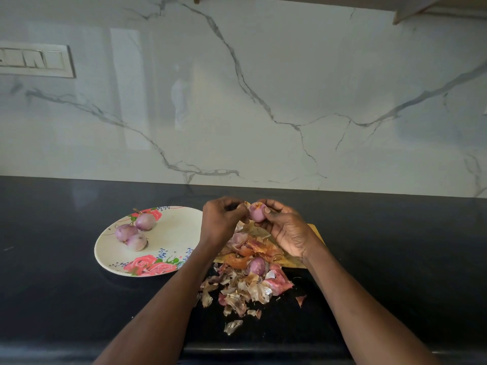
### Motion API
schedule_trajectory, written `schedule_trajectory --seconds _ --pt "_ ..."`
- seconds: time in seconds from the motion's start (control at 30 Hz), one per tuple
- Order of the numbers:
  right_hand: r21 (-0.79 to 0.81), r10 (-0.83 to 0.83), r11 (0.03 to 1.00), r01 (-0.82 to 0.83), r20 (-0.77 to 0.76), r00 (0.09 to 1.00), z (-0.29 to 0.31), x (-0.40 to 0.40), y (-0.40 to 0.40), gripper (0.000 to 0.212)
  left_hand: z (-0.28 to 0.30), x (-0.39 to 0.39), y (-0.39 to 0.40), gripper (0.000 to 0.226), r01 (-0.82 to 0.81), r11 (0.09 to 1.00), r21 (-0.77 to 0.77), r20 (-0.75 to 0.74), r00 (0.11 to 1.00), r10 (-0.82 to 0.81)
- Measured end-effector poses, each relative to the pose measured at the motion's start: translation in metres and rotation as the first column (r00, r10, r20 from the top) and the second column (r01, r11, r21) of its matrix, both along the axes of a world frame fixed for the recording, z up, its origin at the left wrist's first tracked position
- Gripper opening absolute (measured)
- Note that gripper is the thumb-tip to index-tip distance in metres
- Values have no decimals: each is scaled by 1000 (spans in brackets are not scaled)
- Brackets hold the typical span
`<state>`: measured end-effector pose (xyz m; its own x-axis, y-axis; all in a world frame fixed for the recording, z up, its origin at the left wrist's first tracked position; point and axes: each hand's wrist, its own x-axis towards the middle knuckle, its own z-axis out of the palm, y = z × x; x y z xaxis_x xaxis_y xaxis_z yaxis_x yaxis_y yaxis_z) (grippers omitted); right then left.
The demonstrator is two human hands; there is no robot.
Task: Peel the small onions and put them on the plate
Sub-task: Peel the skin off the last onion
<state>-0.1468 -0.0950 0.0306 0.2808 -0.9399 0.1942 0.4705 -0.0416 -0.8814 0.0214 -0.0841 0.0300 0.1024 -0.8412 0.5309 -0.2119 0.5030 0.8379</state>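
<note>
A small purple onion (257, 212) is held up between both hands above the peel pile. My right hand (286, 230) grips it from the right with thumb and fingers curled round it. My left hand (222, 219) pinches a flap of dry skin (247, 204) at the onion's top left. Three peeled onions (135, 231) lie together on the left part of the white floral plate (174, 233). Another onion (257, 266) lies among the peels below my hands.
A heap of dry onion skins (245, 285) spreads over the black counter (66, 299) and onto a wooden board (313, 233) under my right hand. A marble backsplash (263, 101) rises behind, with a switch panel (37, 60) at left.
</note>
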Motion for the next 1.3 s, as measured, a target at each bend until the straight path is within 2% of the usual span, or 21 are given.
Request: schedule_trajectory --seconds 0.17,0.27,0.53,0.7,0.77,0.8,0.87,0.93,1.0,1.13,1.23,1.3 --pt "4 27 1000 -28 59 998 2 -2 1 34 -2 8 -8 20 -34 997 70 -157 987 45" --pt "6 19 1000 -20 66 998 2 -3 0 34 -4 10 -13 24 -51 994 96 -164 984 66" --pt "-1 26 1000 -26 99 995 2 -9 -2 35 -7 14 -16 26 -181 977 115 31 983 179" --pt "23 -2 1000 -1 144 990 3 -9 -2 34 -10 10 -15 34 -144 982 126 195 974 117" --pt "50 -40 998 34 122 992 2 -8 -3 26 -10 10 -17 23 -87 991 103 259 964 58" --pt "69 -63 996 56 108 992 2 -8 -3 21 -9 10 -18 7 -19 995 102 258 966 -8" --pt "91 -96 992 90 67 993 1 -6 -2 18 -6 10 -17 33 133 982 137 169 973 -155" --pt "79 -100 992 98 14 995 2 -4 0 17 -4 10 -18 47 248 956 154 27 966 -255" --pt "68 -108 992 110 -30 994 3 -1 2 15 -4 11 -19 57 303 941 150 35 950 -312" --pt "87 -153 984 158 -60 986 2 3 3 13 -10 9 -20 54 310 943 125 225 916 -331" --pt "67 -149 985 156 -99 984 2 4 5 18 -11 9 -19 50 205 973 109 228 947 -225" --pt "36 -157 985 167 -197 968 1 4 5 18 -12 9 -19 50 127 986 109 246 958 -150"
